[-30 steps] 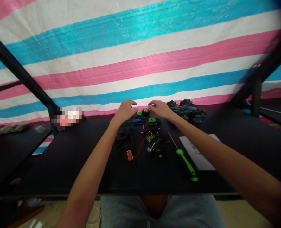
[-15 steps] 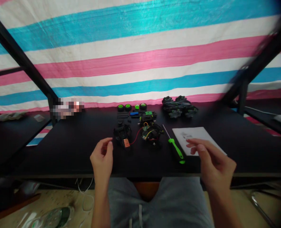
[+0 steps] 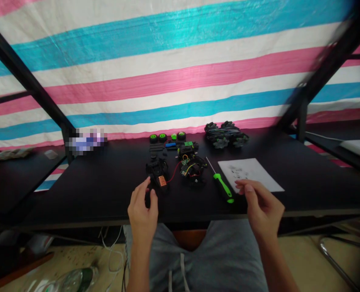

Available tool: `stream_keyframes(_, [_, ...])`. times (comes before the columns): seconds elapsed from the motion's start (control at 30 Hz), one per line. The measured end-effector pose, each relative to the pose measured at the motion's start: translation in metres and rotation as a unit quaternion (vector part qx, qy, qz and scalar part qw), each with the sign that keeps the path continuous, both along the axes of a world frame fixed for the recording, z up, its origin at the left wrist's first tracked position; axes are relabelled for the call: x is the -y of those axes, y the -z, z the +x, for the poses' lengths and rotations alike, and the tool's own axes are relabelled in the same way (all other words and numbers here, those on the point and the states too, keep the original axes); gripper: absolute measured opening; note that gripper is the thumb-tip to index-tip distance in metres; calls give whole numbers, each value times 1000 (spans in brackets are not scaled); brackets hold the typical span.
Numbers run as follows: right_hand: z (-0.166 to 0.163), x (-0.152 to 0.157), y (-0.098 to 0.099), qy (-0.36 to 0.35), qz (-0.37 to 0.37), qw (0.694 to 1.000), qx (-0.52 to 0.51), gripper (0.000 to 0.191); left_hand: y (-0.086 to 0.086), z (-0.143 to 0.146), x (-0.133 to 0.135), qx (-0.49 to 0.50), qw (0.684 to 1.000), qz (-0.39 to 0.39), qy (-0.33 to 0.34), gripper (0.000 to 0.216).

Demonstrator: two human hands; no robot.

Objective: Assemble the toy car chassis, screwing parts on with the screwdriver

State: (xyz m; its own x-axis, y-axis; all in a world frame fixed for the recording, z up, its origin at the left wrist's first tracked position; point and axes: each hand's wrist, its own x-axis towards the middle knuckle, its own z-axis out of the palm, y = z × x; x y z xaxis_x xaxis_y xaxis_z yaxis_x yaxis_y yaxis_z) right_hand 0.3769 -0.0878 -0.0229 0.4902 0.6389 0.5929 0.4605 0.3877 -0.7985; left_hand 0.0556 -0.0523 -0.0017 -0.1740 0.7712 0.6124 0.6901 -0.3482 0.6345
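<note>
My left hand (image 3: pixel 143 207) is open, its thumb and fingers apart. Its fingertips are near a black plastic car part (image 3: pixel 157 167) that has an orange-copper piece (image 3: pixel 162 181) on it. A red wire (image 3: pixel 174 173) runs from there to a black chassis (image 3: pixel 193 168) with a circuit board and loose wires. Over the near edge of a white sheet (image 3: pixel 259 172), my right hand (image 3: pixel 263 209) has its thumb and fingers drawn together; anything between them is too small to make out. Small dark pieces (image 3: pixel 236 172) lie on that sheet. Between the hands is a green and black screwdriver (image 3: pixel 223 187).
Several green-rimmed wheels (image 3: pixel 162 137) line the back of the black table (image 3: pixel 100 190). Near them lie black strips (image 3: pixel 157 147), a blue cylinder (image 3: pixel 171 144) and a green board (image 3: pixel 189 144). A black toy car (image 3: pixel 226 134) stands back right. Dark frame posts rise on both sides.
My left hand has moved right and forward toward the black car part, and its fingers have spread. My right hand has shifted slightly left. The view has tilted a little.
</note>
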Motion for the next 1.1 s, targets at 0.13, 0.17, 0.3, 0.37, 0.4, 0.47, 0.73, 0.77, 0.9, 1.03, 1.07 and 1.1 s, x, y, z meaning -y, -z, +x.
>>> stream_keyframes(0.13, [1,0,3,12,8,1000,14,29,-2,5,4,19,1000,13,-17,20])
stream_keyframes(0.17, [2,1,4,16,11,1000,16,30,-3,4,4,25,1000,11,-12,19])
stream_keyframes(0.3, [3,3,5,6,14,1000,15,31,-3,-1,1,54,998,-7,-14,27])
stream_keyframes(0.37, [4,3,5,-8,11,1000,13,28,-2,-2,1,63,998,-17,-25,30])
stream_keyframes(0.4, [4,3,5,-13,10,1000,12,27,-2,-1,1,64,997,-22,-27,30])
stream_keyframes(0.47, [4,2,6,-14,13,1000,7,25,-3,0,2,59,998,-21,-21,25])
stream_keyframes(0.73, [2,3,6,-7,31,1000,-1,23,0,-4,6,54,998,6,-34,16])
stream_keyframes(0.77, [1,4,6,-10,31,999,-11,23,2,-5,6,62,998,7,-33,17])
stream_keyframes(0.9, [2,2,9,-10,24,999,-29,24,7,0,4,102,994,18,-42,20])
stream_keyframes(1.03, [3,1,9,-3,18,999,-38,25,2,8,2,77,995,31,-63,19])
stream_keyframes(1.07, [3,1,8,-5,17,999,-40,25,0,9,1,68,995,30,-66,18])
stream_keyframes(1.1, [2,2,7,-6,17,999,-42,25,-2,10,0,62,995,27,-71,17])
